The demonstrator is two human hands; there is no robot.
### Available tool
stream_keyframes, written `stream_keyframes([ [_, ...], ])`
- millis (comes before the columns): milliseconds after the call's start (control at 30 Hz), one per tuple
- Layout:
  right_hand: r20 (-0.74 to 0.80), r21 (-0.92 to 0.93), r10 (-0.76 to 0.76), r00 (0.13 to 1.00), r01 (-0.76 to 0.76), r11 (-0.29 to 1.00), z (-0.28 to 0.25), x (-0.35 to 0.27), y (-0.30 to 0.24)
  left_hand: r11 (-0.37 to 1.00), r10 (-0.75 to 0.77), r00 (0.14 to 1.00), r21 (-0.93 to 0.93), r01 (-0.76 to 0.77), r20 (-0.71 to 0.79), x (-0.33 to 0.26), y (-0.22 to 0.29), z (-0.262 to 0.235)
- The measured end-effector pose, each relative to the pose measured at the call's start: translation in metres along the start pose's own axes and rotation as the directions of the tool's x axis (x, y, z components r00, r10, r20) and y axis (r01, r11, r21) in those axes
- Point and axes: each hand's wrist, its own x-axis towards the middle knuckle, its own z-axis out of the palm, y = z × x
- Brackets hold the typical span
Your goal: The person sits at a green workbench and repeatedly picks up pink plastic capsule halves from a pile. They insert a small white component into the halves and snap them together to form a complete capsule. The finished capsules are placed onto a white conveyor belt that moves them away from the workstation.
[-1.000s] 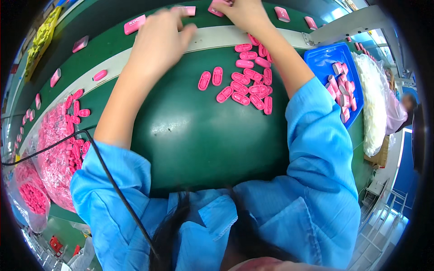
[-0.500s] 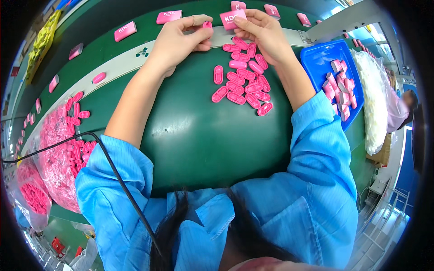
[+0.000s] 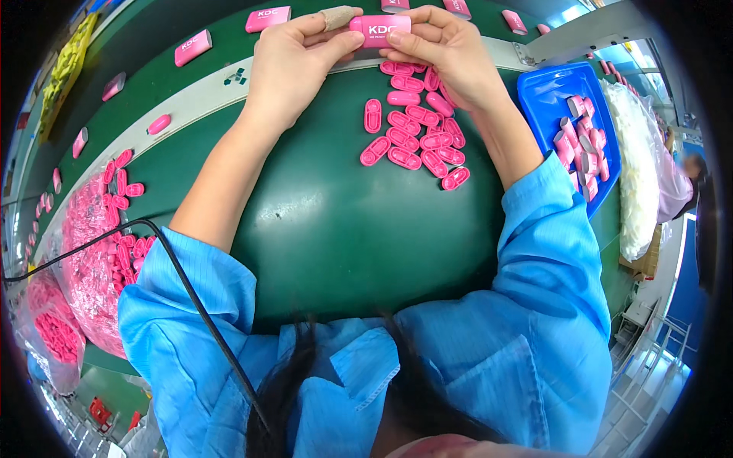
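At the far side of the green table, my right hand [image 3: 450, 59] pinches a flat pink casing [image 3: 385, 30] with white print, between thumb and fingers. My left hand [image 3: 292, 69], its index finger wrapped in a beige cover, closes on a small pink end cap [image 3: 356, 28] at the casing's left end. The fingertips partly hide the cap, so I cannot tell how far it is seated. Just below my right hand lies a loose group of oval pink end caps [image 3: 403, 140], most showing their hollow side.
A blue tray [image 3: 537, 103] holding pink casings stands at the right, beside a bag of white pieces [image 3: 635, 175]. Plastic bags of pink caps [image 3: 88, 252] sit at the left. Pink casings [image 3: 193, 48] lie on the belt beyond the pale rail [image 3: 206, 91]. A black cable [image 3: 187, 275] crosses my left sleeve.
The casing and the cap were apart; now they meet end to end between my hands. Casings on the belt have shifted left, and the view has moved slightly.
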Motion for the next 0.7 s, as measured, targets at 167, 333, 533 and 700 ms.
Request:
stream_keyframes([
  [167,-0.077,-0.060,-0.109,0.991,0.105,0.993,0.009,-0.005,-0.003,0.983,0.104,0.994,0.159,-0.096,-0.044,-0.007,0.007,0.002],
  [333,-0.128,-0.087,-0.117,0.985,0.107,0.990,0.017,-0.007,-0.006,0.981,0.169,0.978,0.121,-0.154,-0.125,-0.011,-0.001,0.018],
  [533,-0.189,-0.085,-0.232,0.954,0.219,0.972,0.047,-0.010,-0.017,0.746,0.402,0.913,0.604,-0.280,-0.075,-0.021,0.012,0.026],
  [700,-0.161,-0.240,-0.047,0.986,0.007,0.971,0.030,0.054,-0.007,0.692,0.339,0.934,0.702,-0.169,-0.109,0.018,-0.004,-0.016],
])
